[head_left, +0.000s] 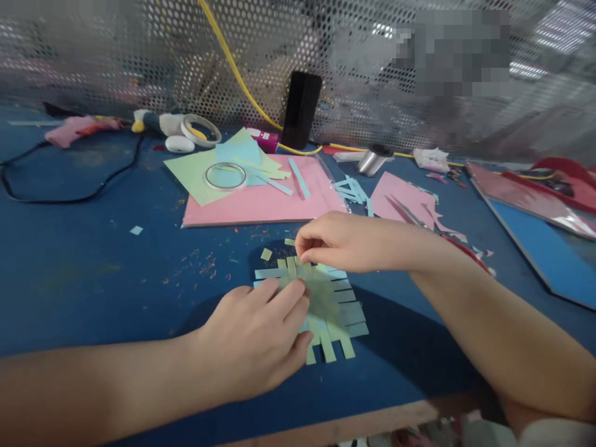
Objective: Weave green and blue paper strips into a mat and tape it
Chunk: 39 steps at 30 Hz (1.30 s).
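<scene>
Blue table (116, 279) — both hands (265, 329) on woven paper strips (326, 304).

Tabletop (69, 279), blue, paint-worn, strewn with paper scraps. Borne on it: pink sheet stack (261, 208); pink glue gun (69, 131), black-corded, at left; wire spool (370, 160); red-handled scissors (410, 212), laid partly over cut pink paper (388, 189).

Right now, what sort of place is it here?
Probably a craft workbench: woven paper strips lie under the hands, with scissors and a roll of tape on the blue tabletop's far side.
</scene>
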### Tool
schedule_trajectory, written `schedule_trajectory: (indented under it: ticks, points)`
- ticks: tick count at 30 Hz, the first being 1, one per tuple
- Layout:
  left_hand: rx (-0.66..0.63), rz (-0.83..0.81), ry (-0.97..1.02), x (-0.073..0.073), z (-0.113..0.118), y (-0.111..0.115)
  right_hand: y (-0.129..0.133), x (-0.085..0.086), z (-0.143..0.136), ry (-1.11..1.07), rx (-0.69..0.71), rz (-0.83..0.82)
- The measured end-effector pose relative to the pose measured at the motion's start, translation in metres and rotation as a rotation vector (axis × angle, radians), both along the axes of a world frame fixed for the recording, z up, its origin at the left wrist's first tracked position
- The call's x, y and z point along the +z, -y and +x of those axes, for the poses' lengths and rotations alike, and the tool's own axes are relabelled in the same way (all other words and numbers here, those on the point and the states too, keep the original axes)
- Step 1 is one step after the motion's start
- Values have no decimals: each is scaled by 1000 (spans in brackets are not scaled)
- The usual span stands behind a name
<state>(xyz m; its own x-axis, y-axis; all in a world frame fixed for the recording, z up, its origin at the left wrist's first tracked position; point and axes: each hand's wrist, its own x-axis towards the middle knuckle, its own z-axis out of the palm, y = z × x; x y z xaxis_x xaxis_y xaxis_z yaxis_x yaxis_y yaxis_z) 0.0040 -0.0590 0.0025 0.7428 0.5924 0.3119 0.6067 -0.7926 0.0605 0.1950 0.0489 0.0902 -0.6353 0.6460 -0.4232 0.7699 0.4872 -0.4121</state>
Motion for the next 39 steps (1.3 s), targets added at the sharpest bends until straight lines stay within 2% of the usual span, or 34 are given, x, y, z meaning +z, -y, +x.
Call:
schedule_trajectory:
  ticks: [7,15,21,26,32,35,39]
  points:
    - [14,-115,34,-1,0,-3,-12,-7,-4,72,77,-36]
    - [23,-108,61,-2,-2,-1,-16,-10,-6,94,109,-11]
    - [12,-94,84,-3,1,-2,-9,-18,-9,122,5,104]
    - [-11,-105,105,-3,1,-3,-7,-24,-10,123,-83,137]
    - [-18,-114,93,-2,0,-4,-8,-25,-4,-18,-174,223]
    - [-21,-118,94,-2,0,-4,-1,-20,0,-92,-83,216]
    - [-22,-110,95,-3,0,-4,14,-24,8,-158,68,406]
